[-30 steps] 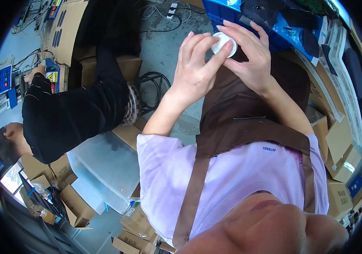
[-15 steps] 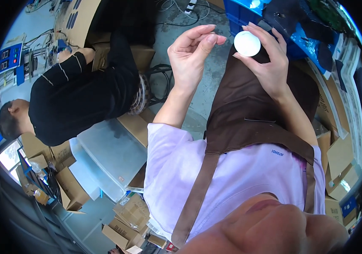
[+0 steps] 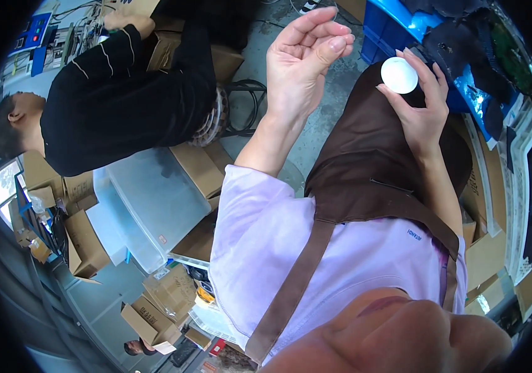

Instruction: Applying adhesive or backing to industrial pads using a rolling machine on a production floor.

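My right hand (image 3: 424, 115) grips a round white disc-like piece (image 3: 399, 75) by its edge, thumb on one side and fingers on the other. Its pale face shows; how deep it is and its exact kind cannot be made out. To the left, my left hand (image 3: 300, 68) is raised with the palm side showing. Its fingers curl in and the thumb tip lies close against them, and whatever they may pinch is too small to see. The two hands are apart. Below the disc spreads my brown apron (image 3: 365, 155).
A blue bin (image 3: 387, 37) with dark pieces (image 3: 458, 46) stands ahead on the right. Cardboard and white strips (image 3: 521, 186) line the right side. A person in black (image 3: 129, 118) bends at the left, beside a translucent plastic box (image 3: 160, 193). Open cartons (image 3: 85, 242) lie behind.
Both hands have shifted rightward in the picture as the view turned. My left hand sits higher, its fingers curled. The disc stays in my right hand, a little lower.
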The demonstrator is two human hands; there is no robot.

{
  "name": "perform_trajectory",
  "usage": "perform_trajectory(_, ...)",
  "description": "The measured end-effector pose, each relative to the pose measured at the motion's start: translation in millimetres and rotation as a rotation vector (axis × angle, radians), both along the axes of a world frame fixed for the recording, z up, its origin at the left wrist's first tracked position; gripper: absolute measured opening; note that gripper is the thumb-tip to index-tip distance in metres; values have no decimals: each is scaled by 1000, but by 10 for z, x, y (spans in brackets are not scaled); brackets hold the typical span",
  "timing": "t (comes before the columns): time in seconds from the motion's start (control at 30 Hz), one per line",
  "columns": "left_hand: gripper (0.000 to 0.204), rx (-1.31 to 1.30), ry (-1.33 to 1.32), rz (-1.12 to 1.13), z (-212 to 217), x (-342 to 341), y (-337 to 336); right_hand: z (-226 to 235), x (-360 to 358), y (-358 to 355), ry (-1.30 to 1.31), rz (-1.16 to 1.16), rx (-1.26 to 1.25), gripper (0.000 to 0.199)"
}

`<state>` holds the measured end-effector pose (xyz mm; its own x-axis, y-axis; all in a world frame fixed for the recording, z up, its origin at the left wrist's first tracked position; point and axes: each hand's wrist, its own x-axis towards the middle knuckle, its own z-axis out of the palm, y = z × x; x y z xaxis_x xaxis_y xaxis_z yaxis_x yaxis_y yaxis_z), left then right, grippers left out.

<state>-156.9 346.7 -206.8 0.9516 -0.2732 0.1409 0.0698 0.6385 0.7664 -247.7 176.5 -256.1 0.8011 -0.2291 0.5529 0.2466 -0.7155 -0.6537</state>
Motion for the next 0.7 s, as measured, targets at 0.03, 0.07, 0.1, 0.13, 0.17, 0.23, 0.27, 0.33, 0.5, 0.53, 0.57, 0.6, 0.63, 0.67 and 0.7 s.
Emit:
perform_trajectory(0.03, 22, 10, -5, 17, 35, -35, 7, -8, 0, 3, -4, -6, -2, 58)
perform_trajectory(0.07, 20, 28, -9, 21, 65, -54, 16, -20, 1, 0, -4, 0, -3, 58)
perform_trajectory(0.1, 18, 46, -14, 26, 94, -74, 26, -24, -1, 4, -3, 0, -4, 58)
perform_trajectory(0.13, 15, 83, -24, 29, 118, -90, 49, -33, -1, 2, -1, -1, -4, 58)
perform_trajectory(0.17, 13, 121, -33, 31, 137, -100, 82, -36, -1, 7, 0, -1, -4, 58)
perform_trajectory(0.23, 12, 158, -42, 37, 133, -87, 137, -46, 9, 11, 2, 1, -5, 58)
perform_trajectory(0.27, 12, 109, -22, 9, 111, -62, 162, -51, 16, 10, -2, 10, -1, 58)
perform_trajectory(0.33, 11, 11, 17, -58, 32, 5, 207, -56, 32, 3, -8, 17, 9, 58)
perform_trajectory(0.5, 9, 161, 9, 21, -249, 114, 282, 43, -119, -108, 6, 49, 80, 60)
perform_trajectory(0.53, 7, 207, -6, 43, -297, 151, 284, 95, -215, -168, 48, 70, 161, 61)
perform_trajectory(0.57, 7, 297, -24, 41, -352, 191, 281, 140, -318, -241, 36, 103, 261, 62)
perform_trajectory(0.6, 10, 359, -51, 15, -391, 239, 275, 196, -421, -305, -5, 103, 293, 64)
perform_trajectory(0.63, 12, 416, -58, -61, -418, 283, 286, 263, -549, -381, -45, 112, 336, 64)
perform_trajectory(0.67, 12, 502, -44, 9, -471, 304, 278, 334, -698, -449, -82, 137, 395, 64)
perform_trajectory(0.7, 12, 565, -17, 26, -516, 339, 291, 404, -878, -511, -91, 132, 408, 63)
